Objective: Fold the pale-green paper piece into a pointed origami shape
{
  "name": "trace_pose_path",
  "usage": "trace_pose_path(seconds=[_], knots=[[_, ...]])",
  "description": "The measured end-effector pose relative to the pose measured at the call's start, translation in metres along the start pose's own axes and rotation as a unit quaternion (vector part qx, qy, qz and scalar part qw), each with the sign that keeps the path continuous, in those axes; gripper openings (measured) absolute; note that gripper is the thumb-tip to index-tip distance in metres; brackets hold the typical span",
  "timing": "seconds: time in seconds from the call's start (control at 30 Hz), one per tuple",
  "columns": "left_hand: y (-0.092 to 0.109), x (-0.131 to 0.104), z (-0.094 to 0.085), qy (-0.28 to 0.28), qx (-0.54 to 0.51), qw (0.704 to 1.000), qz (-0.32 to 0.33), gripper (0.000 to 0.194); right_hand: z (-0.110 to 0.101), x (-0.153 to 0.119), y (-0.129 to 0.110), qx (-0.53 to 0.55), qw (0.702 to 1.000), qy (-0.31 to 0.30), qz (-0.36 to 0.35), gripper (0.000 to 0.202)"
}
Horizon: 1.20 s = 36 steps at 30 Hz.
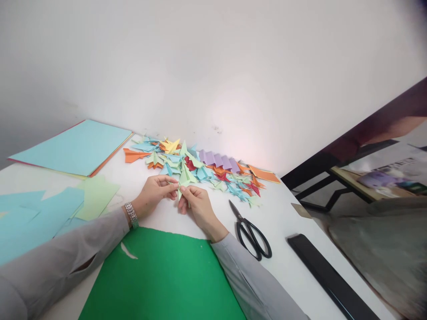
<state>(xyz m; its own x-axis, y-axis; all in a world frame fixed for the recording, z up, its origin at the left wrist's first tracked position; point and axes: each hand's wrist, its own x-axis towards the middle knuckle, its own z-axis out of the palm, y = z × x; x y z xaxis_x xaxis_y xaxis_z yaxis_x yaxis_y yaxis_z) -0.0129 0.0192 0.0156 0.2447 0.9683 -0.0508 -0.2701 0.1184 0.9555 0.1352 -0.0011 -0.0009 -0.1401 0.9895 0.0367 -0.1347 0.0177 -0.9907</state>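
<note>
My left hand (pixel 156 192) and my right hand (pixel 199 206) come together above the white table, just in front of a heap of folded paper. Both pinch a small light-green paper plane (pixel 180 193) between thumb and fingertips. Parts of it are covered by my fingers, and its far edge blends with light-green paper in the heap. The heap of small paper planes (pixel 203 172) holds blue, orange, green, red and yellow pieces, with a row of purple ones on top. Below my wrists lies a large green sheet (pixel 163 275) bearing a white scrap.
Black-handled scissors (pixel 250 233) lie right of my right hand, with a long black object (pixel 330 275) farther right. A stack of coloured paper (pixel 76 144) sits at the back left. Loose blue sheets (pixel 50 218) and light-green sheets (pixel 96 195) lie nearer. A wall (pixel 200 66) rises behind.
</note>
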Motion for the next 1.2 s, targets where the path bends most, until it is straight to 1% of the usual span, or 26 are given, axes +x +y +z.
trace_pose_path(seconds=[0.2, 0.5, 0.63, 0.77, 0.93, 1.2], knots=[[-0.0004, 0.0002, -0.0005, 0.005, 0.008, 1.0, 0.003, 0.035, -0.0008, 0.001, 0.0, 0.027, 1.0, -0.014, 0.0, 0.038], [0.0051, -0.0024, 0.0021, -0.001, -0.035, 0.999, -0.034, 0.033, -0.0054, 0.0032, 0.0016, 0.049, 0.998, -0.024, 0.017, 0.036], [0.0039, -0.0015, 0.0017, 0.007, -0.029, 0.999, -0.029, 0.033, -0.0057, 0.0034, 0.0, 0.06, 0.998, -0.029, 0.024, 0.035], [0.0015, -0.0009, 0.001, 0.016, -0.016, 1.0, -0.019, 0.034, -0.0064, 0.0035, -0.0016, 0.043, 0.998, -0.034, 0.028, 0.036], [0.0002, -0.0009, 0.0007, 0.02, 0.009, 1.0, -0.001, 0.037, -0.0075, 0.0037, -0.0024, 0.039, 0.998, -0.044, 0.036, 0.037], [0.0009, -0.0006, 0.0009, 0.027, 0.027, 0.999, 0.013, 0.036, -0.0084, 0.0042, -0.0017, 0.037, 0.997, -0.055, 0.041, 0.037]])
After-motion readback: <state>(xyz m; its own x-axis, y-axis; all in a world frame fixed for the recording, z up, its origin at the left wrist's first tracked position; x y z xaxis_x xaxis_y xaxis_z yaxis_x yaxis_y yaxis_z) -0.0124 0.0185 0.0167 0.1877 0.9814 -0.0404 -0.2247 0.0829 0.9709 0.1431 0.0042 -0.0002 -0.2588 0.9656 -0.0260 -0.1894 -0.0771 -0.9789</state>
